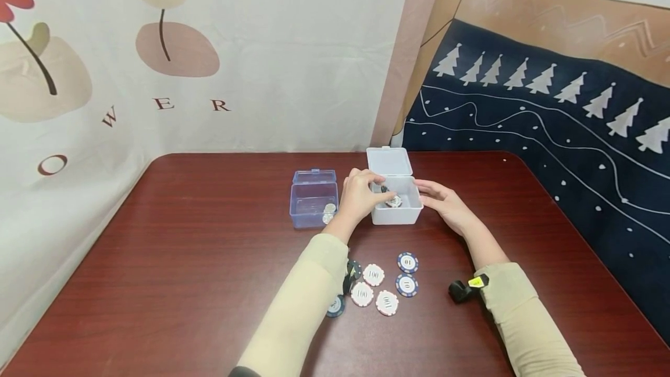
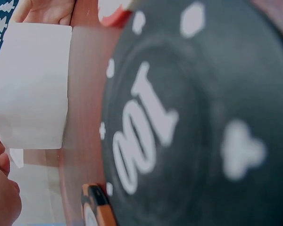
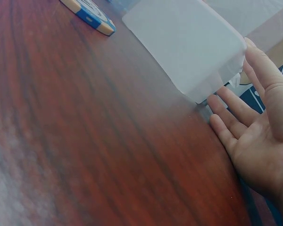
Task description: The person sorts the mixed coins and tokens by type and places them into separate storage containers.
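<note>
My left hand (image 1: 360, 195) reaches over the rim of a small white lidded box (image 1: 395, 216), pinching a dark poker chip (image 1: 384, 189) between thumb and finger. Inside the box lies a white-faced chip (image 1: 394, 201). My right hand (image 1: 444, 205) is at the box's right side, fingers fairly straight against the wall; the right wrist view shows this hand (image 3: 259, 136) from below, palm partly visible. The box's lid (image 1: 389, 162) stands open at the back. In the left wrist view, a black 100 chip (image 2: 193, 113) fills much of the frame, and the left fingers (image 2: 2, 162) are partly cut off.
Left of the white box stands an open blue translucent box (image 1: 306, 220) with whitish chips (image 1: 328, 212). Nearer lie white 100 chips (image 1: 373, 275), blue 10 chips (image 1: 407, 285) and a dark blue chip (image 1: 337, 306), partly behind the left sleeve. Wrist camera (image 1: 460, 291) hangs at the right cuff.
</note>
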A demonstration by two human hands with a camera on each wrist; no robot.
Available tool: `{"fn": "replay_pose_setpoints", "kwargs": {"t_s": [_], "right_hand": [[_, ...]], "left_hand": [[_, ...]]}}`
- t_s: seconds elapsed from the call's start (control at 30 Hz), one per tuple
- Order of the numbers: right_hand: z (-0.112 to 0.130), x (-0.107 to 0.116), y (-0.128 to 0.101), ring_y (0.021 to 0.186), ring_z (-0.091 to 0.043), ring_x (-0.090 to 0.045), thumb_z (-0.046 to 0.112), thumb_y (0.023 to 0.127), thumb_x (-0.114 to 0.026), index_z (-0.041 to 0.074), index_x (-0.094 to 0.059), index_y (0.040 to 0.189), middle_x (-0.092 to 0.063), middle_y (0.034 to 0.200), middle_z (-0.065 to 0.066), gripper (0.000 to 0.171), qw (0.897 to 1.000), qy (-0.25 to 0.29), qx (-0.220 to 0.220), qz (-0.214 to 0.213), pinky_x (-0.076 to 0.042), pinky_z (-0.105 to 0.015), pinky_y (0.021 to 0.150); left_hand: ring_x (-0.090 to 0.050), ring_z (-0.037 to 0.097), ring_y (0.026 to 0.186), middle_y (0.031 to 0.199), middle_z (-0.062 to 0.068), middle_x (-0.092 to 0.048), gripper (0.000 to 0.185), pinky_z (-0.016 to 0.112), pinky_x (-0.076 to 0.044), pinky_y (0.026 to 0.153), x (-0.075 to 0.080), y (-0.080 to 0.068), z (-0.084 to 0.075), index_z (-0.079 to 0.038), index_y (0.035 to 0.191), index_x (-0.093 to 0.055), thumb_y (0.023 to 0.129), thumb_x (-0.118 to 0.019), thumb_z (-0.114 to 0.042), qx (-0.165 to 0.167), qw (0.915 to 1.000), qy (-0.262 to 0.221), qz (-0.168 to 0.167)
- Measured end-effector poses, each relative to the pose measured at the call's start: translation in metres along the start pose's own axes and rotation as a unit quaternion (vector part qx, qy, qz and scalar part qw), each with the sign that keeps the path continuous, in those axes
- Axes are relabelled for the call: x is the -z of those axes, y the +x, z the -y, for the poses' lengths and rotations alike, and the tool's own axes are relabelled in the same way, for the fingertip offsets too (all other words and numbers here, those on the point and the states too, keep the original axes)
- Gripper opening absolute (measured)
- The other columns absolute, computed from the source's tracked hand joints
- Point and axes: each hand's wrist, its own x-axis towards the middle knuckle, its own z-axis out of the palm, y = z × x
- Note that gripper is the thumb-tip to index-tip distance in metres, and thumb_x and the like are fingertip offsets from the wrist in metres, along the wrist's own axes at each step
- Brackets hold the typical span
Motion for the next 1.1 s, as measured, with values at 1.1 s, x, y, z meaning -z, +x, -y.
{"fn": "replay_pose_setpoints", "kwargs": {"t_s": [1.1], "right_hand": [[0.0,0.0,-0.001,0.129,-0.031,-0.039,0.023,0.093,-0.063,0.007,-0.045,0.141,-0.044,0.142,-0.017,0.054,1.0,0.006,-0.006,-0.003,-0.027,-0.052,0.107]], "left_hand": [[-0.052,0.023,0.092,0.099,-0.002,-0.064,0.042,0.029,-0.044,0.071,0.033,-0.018,-0.038,-0.011,0.116,-0.07,0.078,-0.081,-0.024,-0.016,0.9816,-0.19,-0.009]]}}
